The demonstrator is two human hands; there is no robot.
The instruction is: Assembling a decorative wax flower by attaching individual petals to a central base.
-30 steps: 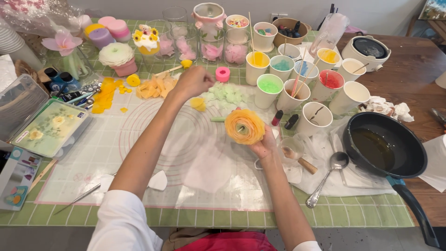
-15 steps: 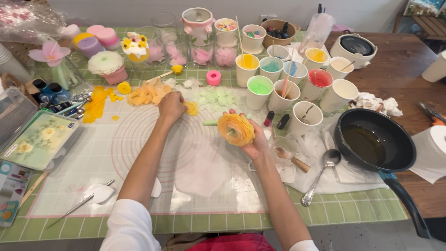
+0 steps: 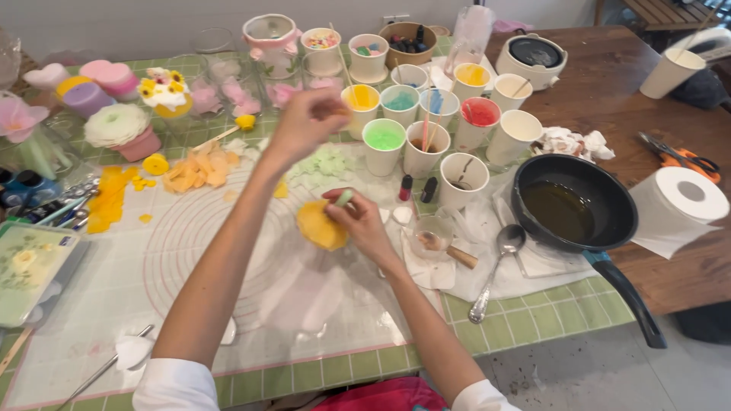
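Mat [image 3: 91,304], translucent, covers green-tiled table [image 3: 533,320]; my right hand [image 3: 364,224] grips yellow flower [image 3: 320,226], left hand [image 3: 304,122] raised, pinched, apart; 1 paper roll [image 3: 678,209] right.

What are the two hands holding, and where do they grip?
Right hand holds the yellow flower by its underside and pinches a pale green piece. Left hand: blurred, cannot tell.

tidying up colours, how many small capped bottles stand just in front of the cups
2: a red bottle and a black bottle, side by side in front of the cups, just right of the right hand holding the yellow flower. Others may be hidden among the cups.
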